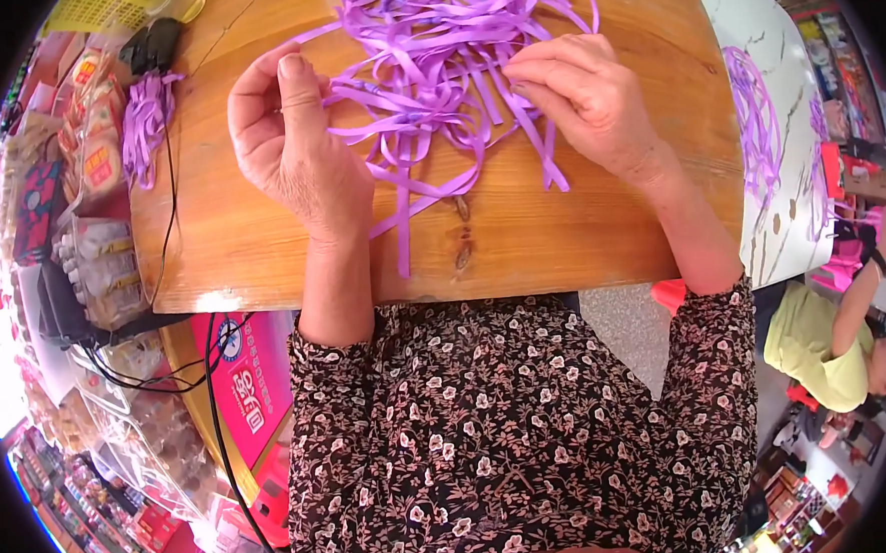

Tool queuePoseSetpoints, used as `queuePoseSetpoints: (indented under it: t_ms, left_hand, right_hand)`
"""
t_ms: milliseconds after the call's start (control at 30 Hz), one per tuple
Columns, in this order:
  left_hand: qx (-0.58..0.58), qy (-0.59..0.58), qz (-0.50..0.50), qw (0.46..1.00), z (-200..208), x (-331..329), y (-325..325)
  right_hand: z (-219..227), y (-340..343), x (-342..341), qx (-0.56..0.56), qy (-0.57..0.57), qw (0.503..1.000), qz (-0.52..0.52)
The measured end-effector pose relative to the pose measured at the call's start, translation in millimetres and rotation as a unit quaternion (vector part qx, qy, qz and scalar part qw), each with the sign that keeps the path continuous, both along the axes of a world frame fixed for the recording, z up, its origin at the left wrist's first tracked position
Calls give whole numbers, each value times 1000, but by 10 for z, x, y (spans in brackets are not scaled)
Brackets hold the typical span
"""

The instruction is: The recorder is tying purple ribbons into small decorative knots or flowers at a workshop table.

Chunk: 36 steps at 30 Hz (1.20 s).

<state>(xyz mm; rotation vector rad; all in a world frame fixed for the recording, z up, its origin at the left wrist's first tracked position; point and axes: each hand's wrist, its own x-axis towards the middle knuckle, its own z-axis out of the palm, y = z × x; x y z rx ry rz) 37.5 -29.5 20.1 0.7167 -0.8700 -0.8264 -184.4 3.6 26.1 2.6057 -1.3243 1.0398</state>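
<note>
"Materials?"

"Purple ribbons (411, 53): flat, narrow, tangled in loops, loose ends hanging out. They're on the table (572, 245), glossy wood, knots in the grain."

"Left hand (291, 149)?"

"Left of the pile. Fingers curled in toward a raised thumb, strands right by them. Can't tell if the grip pinches one."

"Right hand (600, 108)?"

"Pile's right edge. Fingertips bunched, thumb close under. Whether a strand's caught in that grip, can't tell."

"Sleeves (714, 372)?"

"Dark, floral print."
</note>
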Motion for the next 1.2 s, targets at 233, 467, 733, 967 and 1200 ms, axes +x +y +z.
queuePoseSetpoints:
  t_ms: [233,467,733,967,1200]
  left_hand:
    - [-31,51,18,998,63,127,-13]
    - [-36,52,2,998,56,100,-17]
    - [39,5,-94,995,45,41,66]
    - [4,-39,-60,997,16,14,60]
    - [3,-52,-52,997,14,16,15]
  right_hand:
    - [-50,-109,552,8,-33,996,82]
    - [-204,-187,727,-3,63,997,44]
    - [-52,-165,679,39,-4,998,51]
    - [18,-212,659,11,33,998,52]
    - [-228,-189,658,27,147,989,20]
